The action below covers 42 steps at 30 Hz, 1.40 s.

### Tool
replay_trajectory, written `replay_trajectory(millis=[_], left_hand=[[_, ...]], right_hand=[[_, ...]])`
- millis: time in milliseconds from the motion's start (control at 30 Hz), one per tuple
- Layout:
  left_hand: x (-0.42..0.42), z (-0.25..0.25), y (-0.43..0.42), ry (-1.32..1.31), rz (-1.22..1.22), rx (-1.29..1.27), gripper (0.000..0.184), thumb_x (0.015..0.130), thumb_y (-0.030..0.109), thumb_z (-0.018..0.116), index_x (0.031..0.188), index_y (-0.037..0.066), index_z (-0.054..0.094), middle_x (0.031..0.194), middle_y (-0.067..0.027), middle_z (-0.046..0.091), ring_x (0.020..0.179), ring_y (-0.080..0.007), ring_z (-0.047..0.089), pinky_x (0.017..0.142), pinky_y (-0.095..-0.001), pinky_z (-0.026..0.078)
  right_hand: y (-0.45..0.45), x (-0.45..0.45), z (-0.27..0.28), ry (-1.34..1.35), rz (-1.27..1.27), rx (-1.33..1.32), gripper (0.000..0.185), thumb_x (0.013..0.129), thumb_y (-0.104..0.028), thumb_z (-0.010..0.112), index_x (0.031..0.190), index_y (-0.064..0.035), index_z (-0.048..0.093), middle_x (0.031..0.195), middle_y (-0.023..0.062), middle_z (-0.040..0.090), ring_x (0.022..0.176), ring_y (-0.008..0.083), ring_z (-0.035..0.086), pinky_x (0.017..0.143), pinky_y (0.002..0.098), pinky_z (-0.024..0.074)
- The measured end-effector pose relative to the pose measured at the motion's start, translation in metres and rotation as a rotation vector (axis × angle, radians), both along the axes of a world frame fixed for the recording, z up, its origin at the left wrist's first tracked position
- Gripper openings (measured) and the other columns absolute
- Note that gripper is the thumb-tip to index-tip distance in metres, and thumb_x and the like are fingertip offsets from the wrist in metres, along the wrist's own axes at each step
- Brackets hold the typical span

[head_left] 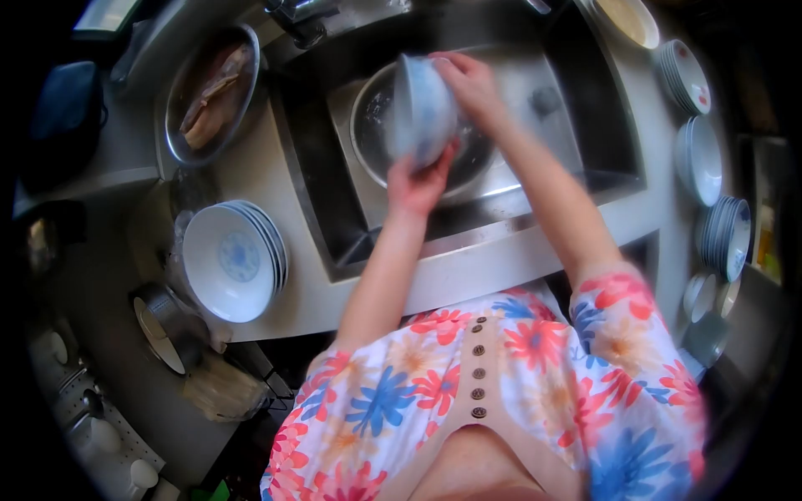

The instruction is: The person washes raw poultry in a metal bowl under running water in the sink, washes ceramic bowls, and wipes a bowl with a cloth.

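Tilted on its side above the sink, a white bowl with blue patterning is held between my two hands. My left hand grips its lower rim from below. The upper edge is in my right hand, fingers over the rim. Beneath the bowl, a round metal basin stands in the sink, partly hidden by the bowl and my hands. The bowl is slightly blurred.
Left of the sink are stacked white bowls and an oval metal dish with food. Several dish stacks line the right counter. A faucet rises behind the sink. A pot sits lower left.
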<state>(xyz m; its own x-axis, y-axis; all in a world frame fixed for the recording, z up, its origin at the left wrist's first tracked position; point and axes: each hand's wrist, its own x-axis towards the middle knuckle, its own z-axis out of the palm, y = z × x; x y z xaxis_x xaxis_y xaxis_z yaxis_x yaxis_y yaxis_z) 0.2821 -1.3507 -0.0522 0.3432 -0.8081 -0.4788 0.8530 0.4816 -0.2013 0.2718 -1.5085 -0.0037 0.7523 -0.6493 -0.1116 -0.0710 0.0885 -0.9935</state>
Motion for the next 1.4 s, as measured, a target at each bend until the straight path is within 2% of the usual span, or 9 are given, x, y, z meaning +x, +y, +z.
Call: replay_trajectory(millis=[167,333,667,733,833,900,1167,1233,1400], left_hand=[[-0.006,0.007,0.013,0.037,-0.075,-0.264,0.046,0.082,0.022,0.044,0.120,-0.003,0.034,0.118,-0.0254,0.037,0.109,-0.0417,0.038,0.084,-0.0419,0.045],[-0.004,0.025,0.010,0.038,-0.134,-0.499,0.061,0.082,0.040,0.044,0.126,0.001,0.028,0.120,-0.0302,0.033,0.104,-0.0463,0.041,0.080,-0.0457,0.046],[-0.013,0.005,0.011,-0.008,-0.271,-0.911,0.074,0.074,0.057,0.045,0.128,0.011,0.028,0.120,-0.0299,0.034,0.097,-0.0423,0.049,0.070,-0.0395,0.049],[0.001,0.005,0.030,-0.111,-0.288,-0.592,0.061,0.077,0.047,0.046,0.123,0.007,0.037,0.113,-0.0250,0.045,0.098,-0.0385,0.050,0.076,-0.0455,0.047],[0.028,0.076,0.044,-0.794,-0.149,0.415,0.042,0.067,-0.002,0.051,0.108,-0.005,0.046,0.098,-0.0158,0.054,0.090,-0.0263,0.054,0.079,-0.0360,0.045],[0.027,0.118,0.059,-1.085,-0.002,0.502,0.038,0.066,-0.003,0.054,0.104,-0.005,0.047,0.095,-0.0130,0.054,0.087,-0.0225,0.054,0.078,-0.0330,0.044],[0.046,0.182,0.159,-1.330,0.199,1.365,0.036,0.072,0.006,0.055,0.105,-0.008,0.047,0.102,-0.0145,0.049,0.091,-0.0227,0.052,0.080,-0.0325,0.041],[0.063,0.184,0.196,-1.314,0.227,1.160,0.038,0.075,0.006,0.051,0.110,-0.009,0.044,0.110,-0.0153,0.046,0.092,-0.0226,0.051,0.080,-0.0330,0.041],[0.054,0.191,0.252,-1.305,0.308,1.406,0.038,0.077,0.007,0.047,0.112,-0.009,0.041,0.107,-0.0157,0.049,0.093,-0.0232,0.050,0.079,-0.0340,0.041]], right_hand=[[-0.005,-0.006,-0.029,0.316,0.252,0.396,0.025,0.078,-0.020,0.054,0.096,-0.0037,0.060,0.089,0.0061,0.060,0.078,0.0140,0.056,0.070,0.0262,0.0450],[0.000,-0.025,-0.068,0.499,0.518,-0.467,0.029,0.078,-0.017,0.051,0.100,0.0003,0.057,0.090,0.0084,0.060,0.083,0.0173,0.056,0.075,0.0282,0.0439],[-0.042,-0.173,0.071,0.408,-0.067,-0.028,0.026,0.083,-0.022,0.051,0.103,-0.0050,0.054,0.084,0.0041,0.060,0.065,0.0096,0.058,0.051,0.0185,0.0425],[-0.062,-0.237,0.097,0.460,-0.302,-0.096,0.024,0.083,-0.021,0.050,0.101,-0.0054,0.054,0.081,0.0039,0.060,0.058,0.0088,0.058,0.044,0.0186,0.0411],[-0.113,-0.325,0.107,0.621,-0.711,-0.263,0.022,0.083,-0.024,0.051,0.094,-0.0049,0.054,0.073,0.0041,0.059,0.050,0.0086,0.056,0.035,0.0181,0.0366],[-0.127,-0.379,0.124,0.805,-0.887,-0.181,0.025,0.082,-0.029,0.052,0.087,-0.0046,0.053,0.071,0.0042,0.058,0.046,0.0090,0.054,0.032,0.0187,0.0353],[-0.177,-0.416,0.091,0.791,-1.050,0.185,0.038,0.076,-0.041,0.058,0.079,-0.0042,0.049,0.060,0.0041,0.053,0.042,0.0119,0.051,0.031,0.0227,0.0348],[-0.183,-0.416,0.085,0.759,-1.044,0.201,0.027,0.076,-0.031,0.058,0.073,-0.0051,0.050,0.054,0.0016,0.050,0.041,0.0105,0.050,0.030,0.0223,0.0335],[-0.193,-0.413,0.084,0.678,-1.019,0.176,0.013,0.073,-0.014,0.053,0.070,-0.0023,0.051,0.054,0.0041,0.052,0.041,0.0096,0.050,0.030,0.0229,0.0326]])
